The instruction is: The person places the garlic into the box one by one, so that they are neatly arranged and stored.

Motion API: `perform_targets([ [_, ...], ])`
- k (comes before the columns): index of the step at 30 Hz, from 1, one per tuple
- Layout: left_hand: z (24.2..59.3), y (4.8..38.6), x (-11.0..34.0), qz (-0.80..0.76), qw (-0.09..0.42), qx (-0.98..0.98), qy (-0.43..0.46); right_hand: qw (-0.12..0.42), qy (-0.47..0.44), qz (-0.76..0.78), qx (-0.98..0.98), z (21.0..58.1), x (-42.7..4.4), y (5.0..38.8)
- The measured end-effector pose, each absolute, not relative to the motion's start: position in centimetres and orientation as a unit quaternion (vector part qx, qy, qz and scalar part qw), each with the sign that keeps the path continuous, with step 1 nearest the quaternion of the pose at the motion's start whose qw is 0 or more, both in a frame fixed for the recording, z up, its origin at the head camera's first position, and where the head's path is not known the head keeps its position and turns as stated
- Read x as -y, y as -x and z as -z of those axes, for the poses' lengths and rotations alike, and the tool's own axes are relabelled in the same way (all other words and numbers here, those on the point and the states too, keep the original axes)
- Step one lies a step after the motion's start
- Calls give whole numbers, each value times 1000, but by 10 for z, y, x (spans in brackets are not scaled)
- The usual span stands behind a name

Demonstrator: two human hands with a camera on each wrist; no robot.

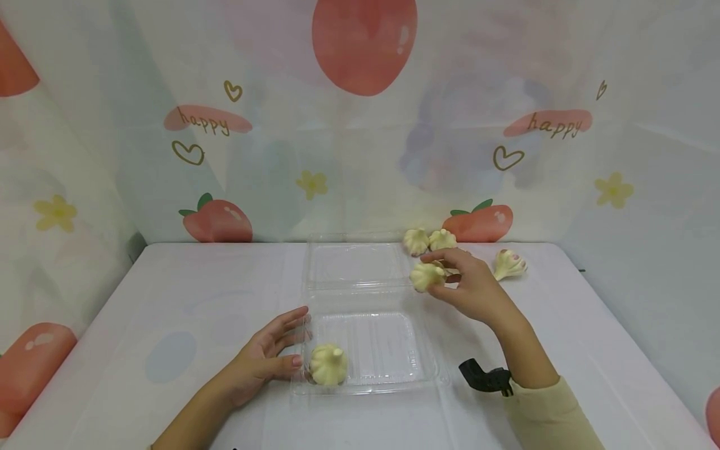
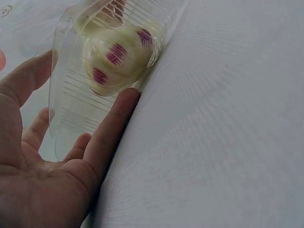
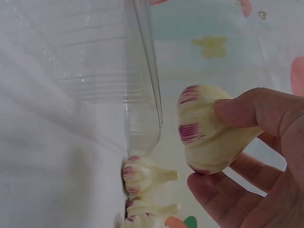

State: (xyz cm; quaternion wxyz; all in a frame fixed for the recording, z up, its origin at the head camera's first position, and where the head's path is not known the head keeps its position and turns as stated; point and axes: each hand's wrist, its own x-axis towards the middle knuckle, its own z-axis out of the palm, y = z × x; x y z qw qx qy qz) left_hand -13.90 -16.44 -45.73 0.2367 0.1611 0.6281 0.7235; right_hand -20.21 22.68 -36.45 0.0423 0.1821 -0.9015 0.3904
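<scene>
A clear plastic clamshell box (image 1: 388, 390) lies open on the table, its lid (image 1: 360, 289) folded out toward the back. One garlic bulb (image 1: 329, 364) sits in the front left corner of its base. My left hand (image 1: 264, 359) rests against the left side of the box; in the left wrist view its fairly straight fingers (image 2: 111, 130) touch the clear wall. With thumb and fingertips my right hand (image 1: 475, 287) pinches a second garlic bulb (image 3: 204, 130), purple-streaked, raised near the lid's right edge. Its stem end is partly hidden by the thumb.
Two garlic bulbs, one (image 1: 416, 242) beside the other (image 1: 442, 239), lie at the table's back edge, right of the lid. Another bulb (image 1: 510, 264) lies farther right, beyond my right hand. A patterned cloth (image 1: 360, 156) hangs behind the table.
</scene>
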Motion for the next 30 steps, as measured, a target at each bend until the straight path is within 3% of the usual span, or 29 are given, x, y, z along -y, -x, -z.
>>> perform_targets([
  [30, 457, 138, 165, -723, 234, -628, -165, 43, -247, -364, 897, 363, -206, 193],
])
